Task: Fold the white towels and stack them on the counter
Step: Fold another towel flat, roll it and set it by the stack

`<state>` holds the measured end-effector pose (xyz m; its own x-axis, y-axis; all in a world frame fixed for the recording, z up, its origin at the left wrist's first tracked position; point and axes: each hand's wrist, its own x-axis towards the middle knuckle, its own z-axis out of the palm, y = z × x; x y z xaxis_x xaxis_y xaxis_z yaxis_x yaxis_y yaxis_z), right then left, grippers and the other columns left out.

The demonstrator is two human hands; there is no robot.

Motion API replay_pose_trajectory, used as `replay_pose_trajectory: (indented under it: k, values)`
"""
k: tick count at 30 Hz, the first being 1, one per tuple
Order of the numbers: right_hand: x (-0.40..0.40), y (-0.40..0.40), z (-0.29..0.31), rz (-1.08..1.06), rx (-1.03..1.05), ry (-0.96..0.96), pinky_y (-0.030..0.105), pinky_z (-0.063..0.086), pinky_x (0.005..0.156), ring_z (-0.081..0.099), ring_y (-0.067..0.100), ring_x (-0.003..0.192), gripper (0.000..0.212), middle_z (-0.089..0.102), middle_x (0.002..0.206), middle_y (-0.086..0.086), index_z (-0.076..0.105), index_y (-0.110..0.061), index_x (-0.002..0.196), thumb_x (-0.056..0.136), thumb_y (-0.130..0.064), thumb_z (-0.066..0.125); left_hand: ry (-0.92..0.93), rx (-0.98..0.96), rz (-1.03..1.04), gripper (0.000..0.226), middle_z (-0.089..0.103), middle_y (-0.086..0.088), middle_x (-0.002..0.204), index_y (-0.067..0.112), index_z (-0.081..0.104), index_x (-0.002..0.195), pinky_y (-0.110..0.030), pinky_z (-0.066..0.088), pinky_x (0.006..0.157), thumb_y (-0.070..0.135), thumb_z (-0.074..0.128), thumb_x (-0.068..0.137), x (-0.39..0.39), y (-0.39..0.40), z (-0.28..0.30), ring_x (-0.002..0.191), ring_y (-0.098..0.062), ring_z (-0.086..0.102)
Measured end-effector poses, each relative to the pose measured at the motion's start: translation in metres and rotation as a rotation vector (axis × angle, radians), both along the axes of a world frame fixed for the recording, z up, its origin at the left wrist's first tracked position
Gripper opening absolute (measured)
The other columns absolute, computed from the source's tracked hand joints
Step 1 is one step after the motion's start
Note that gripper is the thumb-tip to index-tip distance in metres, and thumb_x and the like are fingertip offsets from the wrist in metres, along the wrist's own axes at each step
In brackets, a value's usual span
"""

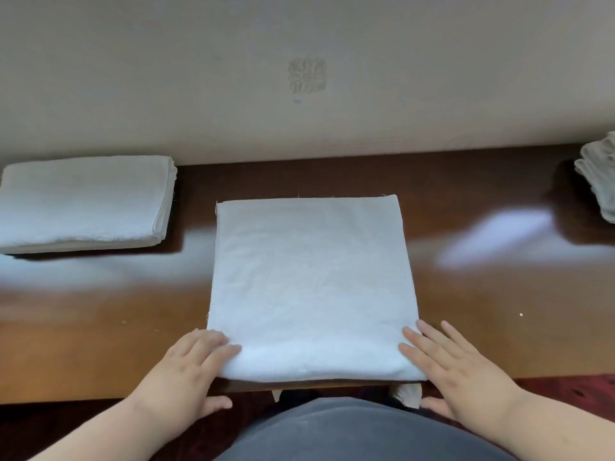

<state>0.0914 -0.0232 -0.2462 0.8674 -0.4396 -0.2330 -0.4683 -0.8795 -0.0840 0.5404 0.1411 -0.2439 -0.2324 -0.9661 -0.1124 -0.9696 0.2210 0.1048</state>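
1. Setting: glossy brown wooden counter [466,294] set against a pale beige wall [199,78]; a faint ornamental mark [307,76] shows on the wall above the middle. Soft window glare streaks the wood left and right of centre.
2. Left hand [189,364]: palm down, fingers straight and close together, lying flat on the near-left corner of the towel [311,287]. Thumb hangs below the counter's front edge, off the cloth. Nothing pinched.
3. Right hand [456,364]: palm down, fingers straight and slightly spread; the inner fingers rest on the towel's near-right corner, the outer ones on bare wood just beside it. Thumb below the counter edge. No pinch here either.
4. The towel: white, folded to a near-square, flat at the counter's centre. Rounded fold along the near edge, which sits at the counter's front lip; a small bit of cloth hangs below the edge near the right thumb. Loose threads show on the far edge.
5. Far left, against the wall: stack of folded white towels [85,202], layered edges facing right. Well apart from the centre towel.
6. Far right, cut by the frame: pile of rumpled whitish cloth [599,178]; cannot tell how many pieces.
7. Bottom: grey garment [349,430] on the person's torso; dark red floor [565,390] beyond the counter edge.
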Motion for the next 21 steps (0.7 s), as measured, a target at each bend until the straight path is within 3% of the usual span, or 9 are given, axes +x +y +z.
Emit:
replay_pose_trajectory:
  k: [2, 4, 7, 9, 12, 14, 17, 19, 21]
  values:
    - [0.0, 0.006, -0.007, -0.025, 0.018, -0.078, 0.051, 0.019, 0.114, 0.044, 0.028, 0.129, 0.103, 0.064, 0.13, 0.007, 0.048, -0.017, 0.137, 0.05, -0.049, 0.093, 0.045, -0.02, -0.034, 0.065, 0.06, -0.001, 0.112, 0.026, 0.054, 0.12, -0.042, 0.045, 0.093, 0.062, 0.058, 0.066, -0.002, 0.002, -0.002, 0.105, -0.025, 0.049]
    - [0.004, 0.005, -0.014, -0.06, 0.014, -0.153, 0.05, 0.016, 0.117, 0.048, 0.027, 0.119, 0.102, 0.066, 0.117, 0.004, 0.055, -0.017, 0.133, 0.041, -0.037, 0.096, 0.106, -0.039, -0.076, 0.062, 0.055, 0.003, 0.112, 0.027, 0.056, 0.116, -0.04, 0.053, 0.086, 0.047, 0.073, 0.06, -0.003, 0.003, -0.002, 0.102, -0.024, 0.048]
    - [0.004, 0.002, -0.019, -0.068, 0.016, -0.245, 0.05, 0.02, 0.116, 0.05, 0.024, 0.11, 0.087, 0.06, 0.108, -0.001, 0.072, -0.017, 0.119, 0.036, -0.022, 0.097, 0.138, 0.059, -0.089, 0.092, 0.061, 0.008, 0.105, 0.03, 0.056, 0.109, -0.032, 0.042, 0.087, 0.009, 0.086, 0.025, -0.004, 0.007, 0.002, 0.098, -0.018, 0.049]
    - [0.005, 0.0, -0.014, -0.089, 0.066, -0.293, 0.049, 0.021, 0.116, 0.051, 0.021, 0.111, 0.07, 0.056, 0.108, -0.004, 0.076, -0.019, 0.112, 0.044, -0.019, 0.095, 0.193, 0.102, -0.036, 0.087, 0.066, 0.009, 0.097, 0.03, 0.059, 0.103, -0.027, 0.038, 0.085, 0.006, 0.086, 0.024, -0.006, 0.004, 0.009, 0.095, -0.014, 0.048]
    - [0.011, -0.009, 0.001, -0.18, 0.179, -0.381, 0.04, 0.015, 0.122, 0.048, 0.023, 0.128, 0.041, 0.06, 0.12, -0.009, 0.073, -0.026, 0.105, 0.064, -0.032, 0.078, 0.351, 0.104, 0.245, 0.061, 0.06, 0.024, 0.084, 0.042, 0.055, 0.09, -0.017, 0.041, 0.075, 0.022, 0.084, 0.04, -0.006, -0.01, 0.027, 0.087, -0.001, 0.052]
    - [0.021, -0.018, 0.014, -0.344, 0.364, -0.465, 0.029, 0.014, 0.122, 0.044, 0.01, 0.137, 0.042, 0.061, 0.127, -0.015, 0.067, -0.036, 0.107, 0.067, -0.024, 0.072, 0.559, 0.089, 0.585, 0.052, 0.063, 0.023, 0.082, 0.05, 0.05, 0.094, -0.01, 0.043, 0.066, 0.028, 0.075, 0.054, -0.006, -0.017, 0.036, 0.084, 0.006, 0.058]
    - [0.042, -0.033, 0.036, -0.768, 0.533, -0.646, 0.007, 0.04, 0.092, 0.051, -0.02, 0.108, 0.055, 0.062, 0.106, -0.03, 0.054, -0.056, 0.102, 0.076, -0.012, 0.076, 0.839, -0.049, 0.972, 0.052, 0.067, 0.01, 0.087, 0.052, 0.046, 0.104, -0.016, 0.047, 0.058, 0.026, 0.077, 0.071, -0.009, -0.035, 0.042, 0.071, -0.002, 0.063]
    - [0.062, -0.048, 0.05, -0.896, 0.461, -0.712, 0.004, 0.039, 0.069, 0.054, -0.018, 0.09, 0.035, 0.059, 0.095, -0.031, 0.046, -0.058, 0.1, 0.079, -0.04, 0.068, 0.916, -0.164, 1.073, 0.047, 0.065, 0.009, 0.093, 0.043, 0.042, 0.11, -0.021, 0.045, 0.063, 0.039, 0.073, 0.074, -0.011, -0.056, 0.047, 0.077, 0.001, 0.063]
    - [0.085, -0.069, 0.055, -0.974, 0.422, -0.772, 0.0, 0.036, 0.066, 0.052, -0.022, 0.09, 0.023, 0.058, 0.095, -0.027, 0.043, -0.053, 0.101, 0.08, -0.057, 0.053, 0.937, -0.252, 1.117, 0.052, 0.063, 0.009, 0.093, 0.039, 0.036, 0.119, -0.022, 0.042, 0.063, 0.046, 0.067, 0.078, -0.013, -0.078, 0.05, 0.076, 0.004, 0.063]
